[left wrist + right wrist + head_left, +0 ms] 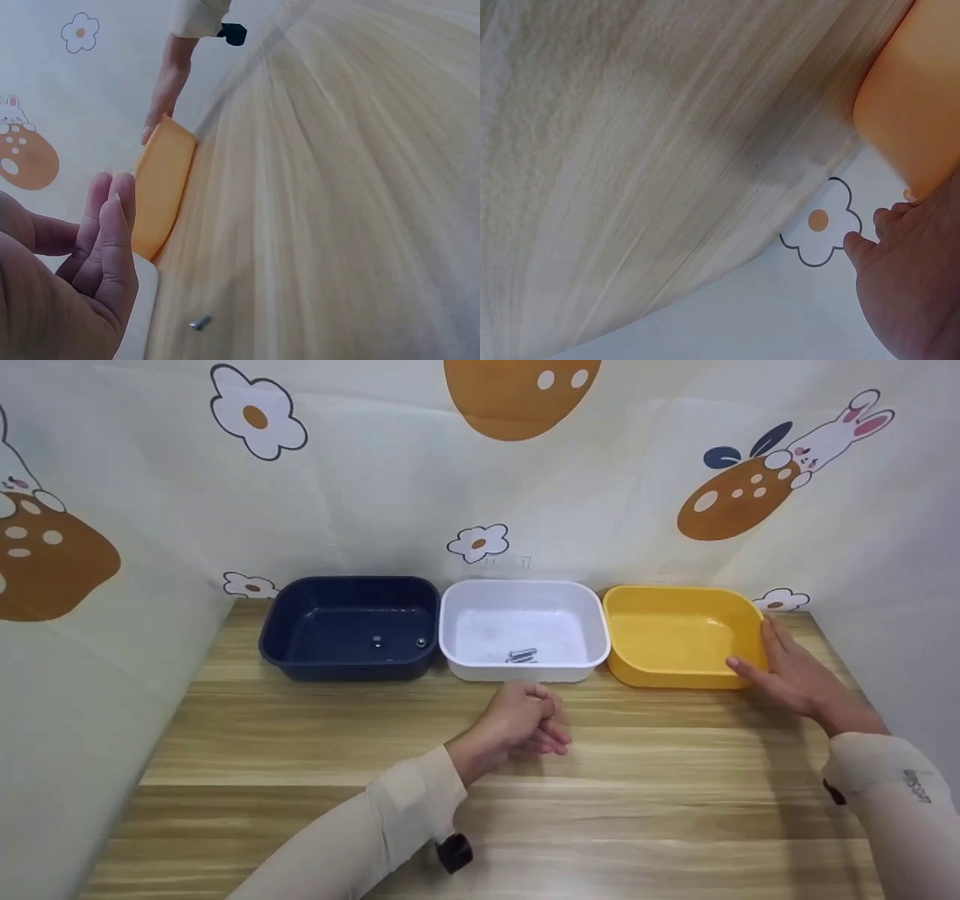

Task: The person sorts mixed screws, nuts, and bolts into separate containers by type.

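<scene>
My left hand is just in front of the white bin, palm turned to the right, with nothing visible in its loosely bent fingers. A small metal bolt shows over the tabletop near this hand in the left wrist view; the hand hides it in the head view. At the far right, my right hand holds the yellow bin by its right end, thumb over the rim and fingers along the outer wall. Several silver bolts lie inside the white bin near its front wall.
Left of the white bin stands a navy bin with two small metal pieces in it. The three bins form a row against a patterned cloth backdrop at the back of the wood-grain table. Cloth also rises at both sides.
</scene>
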A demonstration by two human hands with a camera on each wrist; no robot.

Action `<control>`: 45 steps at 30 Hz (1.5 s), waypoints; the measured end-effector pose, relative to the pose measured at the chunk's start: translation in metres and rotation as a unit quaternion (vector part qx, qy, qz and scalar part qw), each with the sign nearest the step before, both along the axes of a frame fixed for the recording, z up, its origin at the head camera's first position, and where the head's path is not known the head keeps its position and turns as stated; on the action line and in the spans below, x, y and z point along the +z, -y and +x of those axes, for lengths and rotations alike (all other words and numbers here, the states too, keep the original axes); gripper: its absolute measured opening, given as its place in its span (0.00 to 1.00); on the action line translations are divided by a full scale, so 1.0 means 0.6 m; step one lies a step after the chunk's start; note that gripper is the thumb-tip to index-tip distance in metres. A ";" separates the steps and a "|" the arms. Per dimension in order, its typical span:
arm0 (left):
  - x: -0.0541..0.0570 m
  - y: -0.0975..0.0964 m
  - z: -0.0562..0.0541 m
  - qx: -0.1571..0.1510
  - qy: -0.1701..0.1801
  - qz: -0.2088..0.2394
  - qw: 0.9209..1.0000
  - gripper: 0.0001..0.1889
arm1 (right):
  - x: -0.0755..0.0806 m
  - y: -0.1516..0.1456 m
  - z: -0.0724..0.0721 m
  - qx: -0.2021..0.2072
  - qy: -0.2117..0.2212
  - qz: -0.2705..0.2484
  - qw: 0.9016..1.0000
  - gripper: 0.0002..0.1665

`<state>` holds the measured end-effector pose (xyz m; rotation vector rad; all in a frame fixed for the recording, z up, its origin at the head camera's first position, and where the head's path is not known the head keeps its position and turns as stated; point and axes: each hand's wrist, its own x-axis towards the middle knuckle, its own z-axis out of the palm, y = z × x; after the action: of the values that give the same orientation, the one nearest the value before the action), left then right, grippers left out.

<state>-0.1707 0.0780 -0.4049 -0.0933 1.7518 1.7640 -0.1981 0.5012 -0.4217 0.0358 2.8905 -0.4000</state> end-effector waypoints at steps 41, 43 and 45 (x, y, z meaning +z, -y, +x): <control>0.041 -0.146 -0.055 0.014 -0.050 0.063 0.997 0.03 | -0.005 0.001 0.006 -0.012 -0.006 -0.009 1.000 0.59; 0.042 -0.153 -0.059 0.018 -0.055 0.063 0.996 0.03 | -0.004 0.002 0.006 -0.011 -0.007 -0.009 1.000 0.59; 0.041 -0.159 -0.062 0.023 -0.056 0.062 0.996 0.04 | -0.003 0.003 0.006 -0.009 -0.006 -0.010 1.000 0.59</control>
<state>-0.2082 0.1737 -0.3803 0.0200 1.7244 1.9405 -0.1945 0.4994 -0.4237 0.0552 2.9000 -0.4324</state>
